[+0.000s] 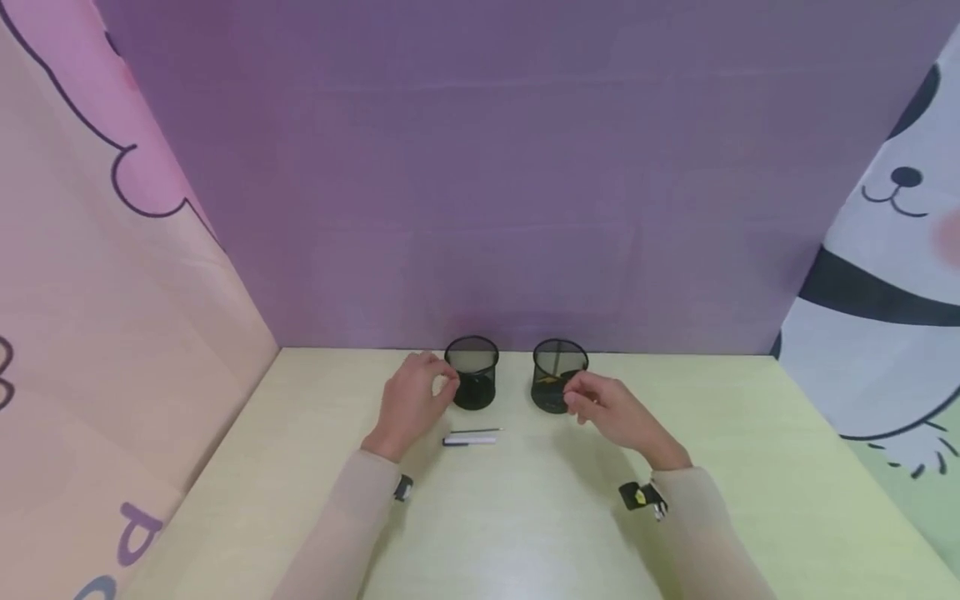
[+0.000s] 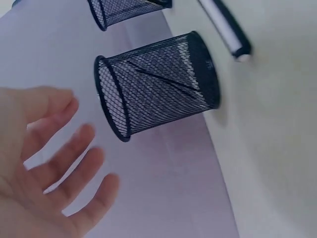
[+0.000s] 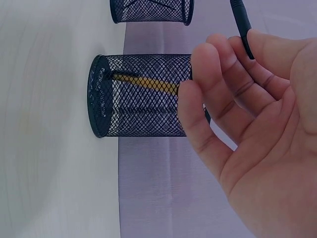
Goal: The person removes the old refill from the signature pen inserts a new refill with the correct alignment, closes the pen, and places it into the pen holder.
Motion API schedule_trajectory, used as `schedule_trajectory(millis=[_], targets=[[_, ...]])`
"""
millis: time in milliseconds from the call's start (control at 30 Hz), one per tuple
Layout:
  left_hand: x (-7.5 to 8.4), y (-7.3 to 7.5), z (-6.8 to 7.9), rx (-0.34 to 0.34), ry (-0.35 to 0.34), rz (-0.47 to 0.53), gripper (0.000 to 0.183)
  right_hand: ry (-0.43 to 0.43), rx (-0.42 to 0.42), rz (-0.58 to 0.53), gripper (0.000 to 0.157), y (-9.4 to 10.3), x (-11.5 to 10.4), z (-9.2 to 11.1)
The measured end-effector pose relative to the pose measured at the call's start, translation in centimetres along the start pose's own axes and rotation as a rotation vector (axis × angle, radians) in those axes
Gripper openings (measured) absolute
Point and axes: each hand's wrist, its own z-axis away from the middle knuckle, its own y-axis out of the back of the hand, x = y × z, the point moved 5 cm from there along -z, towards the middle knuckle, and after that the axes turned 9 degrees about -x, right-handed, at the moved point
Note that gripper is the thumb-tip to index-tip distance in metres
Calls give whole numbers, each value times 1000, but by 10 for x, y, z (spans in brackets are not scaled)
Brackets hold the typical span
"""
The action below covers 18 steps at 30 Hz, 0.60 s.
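My left hand (image 1: 416,400) is beside the left black mesh pen cup (image 1: 475,392), thumb and forefinger tips together. In the left wrist view its fingers (image 2: 91,163) are loosely bent near that cup's rim, with nothing visible between them. A thin dark stick (image 2: 163,79) leans inside the cup. My right hand (image 1: 607,408) is at the rim of the right mesh pen cup (image 3: 148,126). It pinches a black pen (image 3: 241,22) between thumb and forefinger; the pen's upper part leaves the right wrist view. Inside the right cup stands a yellow pencil-like stick (image 3: 148,83).
A white pen with dark parts (image 1: 472,441) lies on the pale table (image 1: 510,525) in front of the left cup. Just behind it is a thin dark rod (image 1: 477,431). A purple backdrop (image 1: 480,208) rises behind both cups; printed cloths flank the table.
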Motion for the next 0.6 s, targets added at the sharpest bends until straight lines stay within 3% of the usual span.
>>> schedule_trajectory(millis=[67,167,400,600], targets=[[2,4,-6,45,-6,3,4,0,-6,-2,17,0,-1,-1],[5,4,-19,43,-22,1,5,-12,-5,0,17,0,-1,0],[10,-5,-52,-68,-21,-47,4,-19,0,27,18,3,0,1],[8,-20,-70,-206,10,-99,5,-13,5,19,16,0,0,0]])
